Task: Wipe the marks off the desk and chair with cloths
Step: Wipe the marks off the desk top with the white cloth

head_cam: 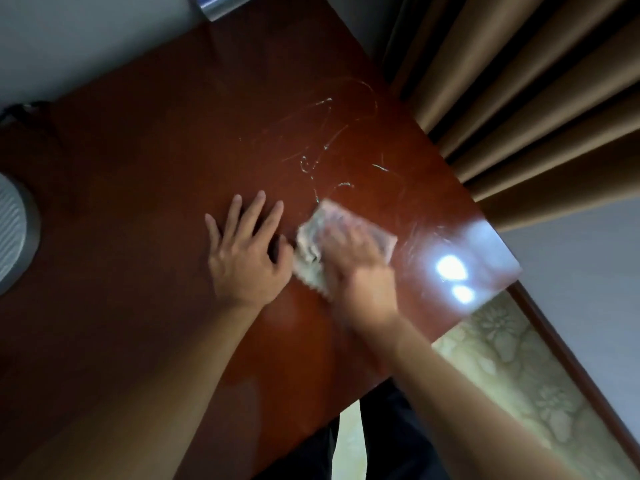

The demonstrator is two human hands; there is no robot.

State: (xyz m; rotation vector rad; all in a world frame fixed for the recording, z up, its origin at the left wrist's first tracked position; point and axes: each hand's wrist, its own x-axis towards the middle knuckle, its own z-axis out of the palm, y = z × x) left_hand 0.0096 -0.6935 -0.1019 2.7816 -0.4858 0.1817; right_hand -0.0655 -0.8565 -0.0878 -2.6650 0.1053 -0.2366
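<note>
The right hand [353,261], blurred, presses flat on a pale, crumpled cloth [318,244], a soft, light thing best held under the palm. The left hand [247,254] rests spread beside the cloth on the glossy reddish-brown wooden desk [138,168]. Whitish marks [325,147] lie just beyond the cloth.

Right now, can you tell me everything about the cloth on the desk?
The cloth is pale, whitish-grey and looks soft and crumpled. It lies flat on the glossy reddish-brown desk, just below the white marks. The right hand presses down on it, blurred as if moving. The left hand rests flat on the desk beside it, thumb close to its edge.
</note>
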